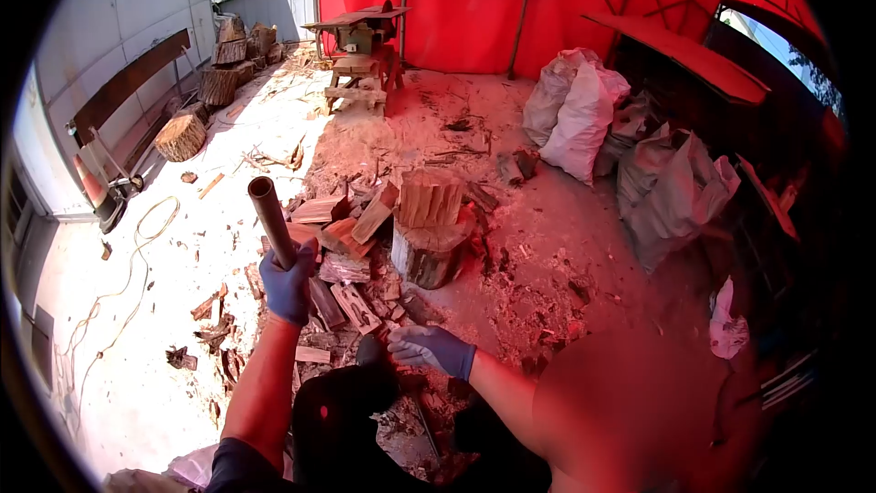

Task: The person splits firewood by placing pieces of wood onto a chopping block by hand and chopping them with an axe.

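Observation:
My left hand [288, 285], in a blue glove, is wrapped round a dark metal pipe [266, 215] with a hollow end, tilted up and away from me. What lies at the pipe's lower end is hidden by the hand. My right hand [431, 350], also blue-gloved, is stretched out to the left above my legs with its fingers extended and nothing visible in it. Ahead of it, a cut piece of wood [429, 199] stands upright on a round chopping block [424, 257]. Split firewood [343, 237] is heaped left of the block.
Bark and chips litter the floor. Large white sacks [584, 114] and grey sacks [671, 187] stand at right. A table saw [358, 36] is at the back before a red tarp. Log rounds [181, 135], a traffic cone [94, 184] and a cord [137, 265] lie left.

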A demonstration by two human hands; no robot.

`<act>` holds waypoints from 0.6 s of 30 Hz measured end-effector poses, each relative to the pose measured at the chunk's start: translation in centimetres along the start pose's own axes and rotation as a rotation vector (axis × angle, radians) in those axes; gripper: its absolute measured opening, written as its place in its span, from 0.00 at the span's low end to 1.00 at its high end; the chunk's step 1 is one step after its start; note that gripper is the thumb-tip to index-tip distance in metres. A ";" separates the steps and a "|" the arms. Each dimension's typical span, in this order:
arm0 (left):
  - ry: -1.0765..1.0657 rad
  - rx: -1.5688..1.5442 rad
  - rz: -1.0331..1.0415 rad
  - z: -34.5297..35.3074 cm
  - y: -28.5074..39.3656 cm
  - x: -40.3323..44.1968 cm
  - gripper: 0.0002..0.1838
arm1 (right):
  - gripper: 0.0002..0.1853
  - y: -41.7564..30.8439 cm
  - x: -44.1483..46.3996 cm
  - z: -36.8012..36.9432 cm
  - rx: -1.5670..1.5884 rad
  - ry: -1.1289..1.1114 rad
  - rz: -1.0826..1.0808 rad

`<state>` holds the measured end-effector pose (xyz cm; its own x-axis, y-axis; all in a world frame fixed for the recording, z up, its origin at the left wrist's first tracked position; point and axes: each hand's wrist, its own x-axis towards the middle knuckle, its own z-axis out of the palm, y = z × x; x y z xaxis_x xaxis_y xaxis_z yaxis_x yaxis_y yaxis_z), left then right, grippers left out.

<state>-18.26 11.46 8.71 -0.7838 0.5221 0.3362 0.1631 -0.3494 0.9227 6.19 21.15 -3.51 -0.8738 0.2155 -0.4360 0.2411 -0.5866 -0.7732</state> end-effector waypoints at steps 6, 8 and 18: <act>-0.120 -0.209 0.182 7.0 13.0 -9.2 0.09 | 0.45 -3.0 -5.0 10.0 0.426 -0.249 -0.025; -0.424 0.087 0.354 6.5 14.0 -13.0 0.14 | 0.38 -3.9 -6.1 11.4 0.362 -0.211 -0.535; -0.905 -0.091 -0.537 -6.5 9.9 -24.9 0.35 | 0.05 1.9 -8.6 3.0 0.422 0.358 -0.524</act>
<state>-1.01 -10.08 8.29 0.0051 0.9980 -0.0623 -0.1479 0.0624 0.9870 12.88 15.88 0.14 -0.6219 0.7459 -0.2385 -0.4125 -0.5709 -0.7099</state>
